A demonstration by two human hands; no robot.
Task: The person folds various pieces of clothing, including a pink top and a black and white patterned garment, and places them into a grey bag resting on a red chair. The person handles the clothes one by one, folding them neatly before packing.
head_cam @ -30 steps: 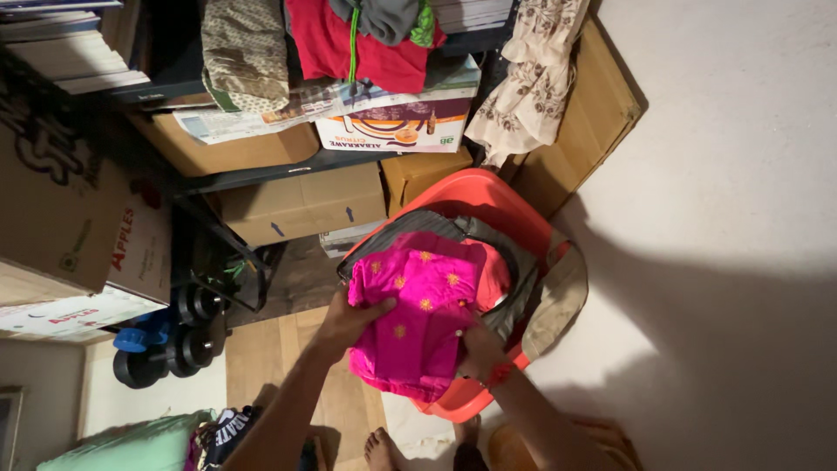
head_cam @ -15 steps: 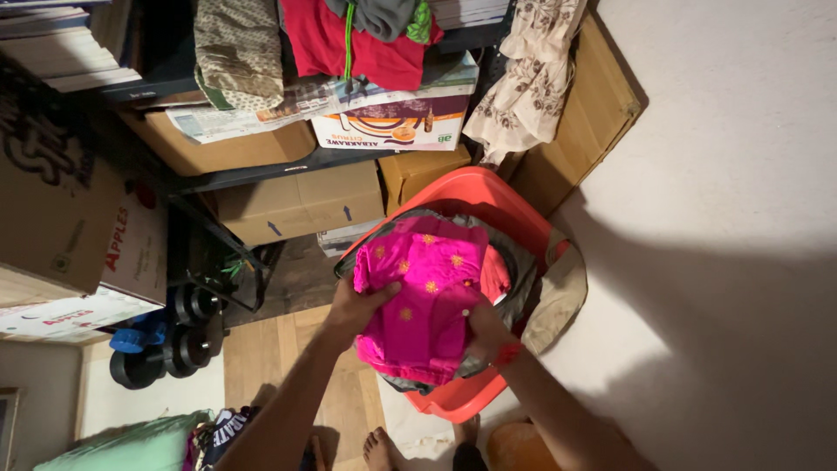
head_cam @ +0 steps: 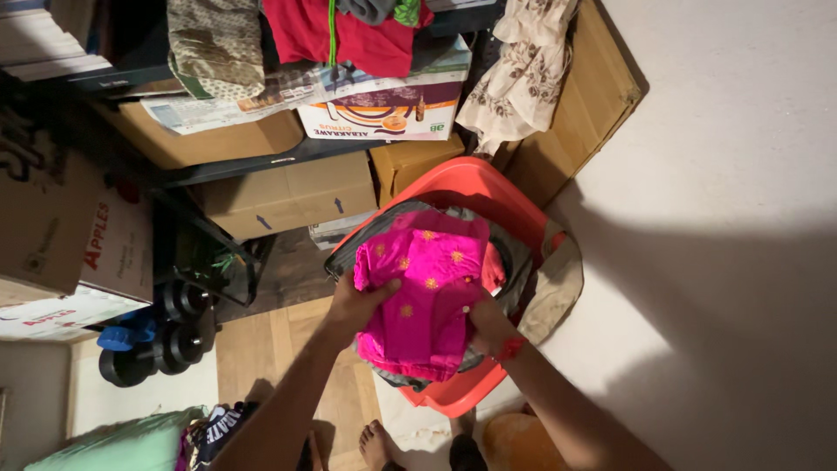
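Gripping a folded pink garment [head_cam: 425,292] with small gold motifs, both hands hold it over a red plastic tub [head_cam: 488,187] that stands on the floor near the middle of the head view. The left hand [head_cam: 356,307] has its fingers curled onto the cloth's left edge, thumb on top; the right hand [head_cam: 488,330] pinches the near right corner, fingers closed on the fabric. Inside the tub lie grey and dark clothes beneath the pink one, and a khaki piece [head_cam: 558,283] hangs over the right rim.

Far left of the tub, a dark shelf [head_cam: 261,161] carries three plain brown cartons [head_cam: 288,196] and one white carton with purple and orange print [head_cam: 384,109]. One red garment [head_cam: 336,35] and one patterned olive cloth [head_cam: 214,44] hang above them. A floral cream cloth [head_cam: 523,74] drapes at the far right. Black dumbbells [head_cam: 161,336] sit on the floor at left.
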